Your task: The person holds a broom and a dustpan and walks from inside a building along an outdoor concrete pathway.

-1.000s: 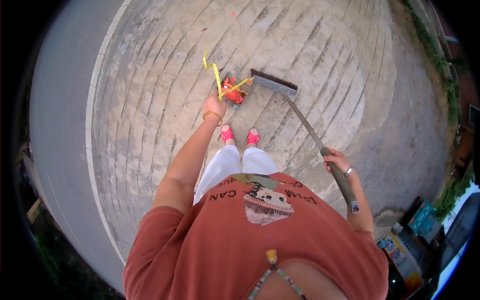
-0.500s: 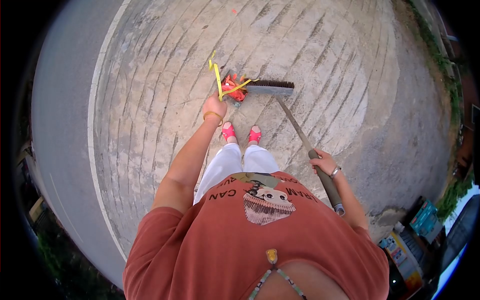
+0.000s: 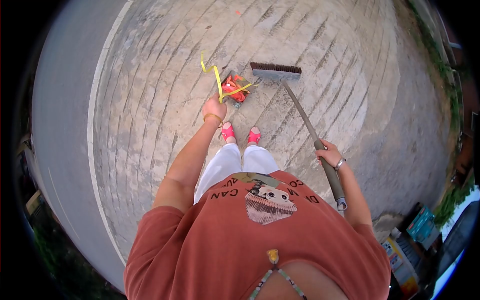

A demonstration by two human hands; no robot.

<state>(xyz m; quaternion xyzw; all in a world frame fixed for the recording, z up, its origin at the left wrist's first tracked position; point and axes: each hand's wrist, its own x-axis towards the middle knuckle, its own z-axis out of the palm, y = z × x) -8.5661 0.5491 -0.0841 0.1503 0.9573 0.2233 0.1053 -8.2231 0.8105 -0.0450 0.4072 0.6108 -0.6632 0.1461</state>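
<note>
My left hand (image 3: pixel 214 107) is closed in front of me, on the near left side of a dustpan (image 3: pixel 243 97) filled with red scraps (image 3: pixel 233 89). A yellow strip (image 3: pixel 218 80) rises from beside that hand, bent at several places, with one arm crossing over the scraps. What exactly the fingers grip is too small to make out. My right hand (image 3: pixel 328 153) is wrapped round the thick grip of a long broom (image 3: pixel 306 120). The broom's head (image 3: pixel 276 73), with dark bristles pointing away from me, is to the right of the dustpan and apart from it.
Grooved concrete (image 3: pixel 165 100) lies under my feet in pink shoes (image 3: pixel 228 133). A white line (image 3: pixel 91 115) and a grey road (image 3: pixel 60 125) run along the left. A small red scrap (image 3: pixel 237 12) lies far ahead. Teal and yellow objects (image 3: pixel 421 223) stand at the lower right.
The broom head has moved away from the dustpan, forward and to the right, after touching or overlapping its edge. My right hand has shifted slightly right. The yellow strip's upper end has swung left.
</note>
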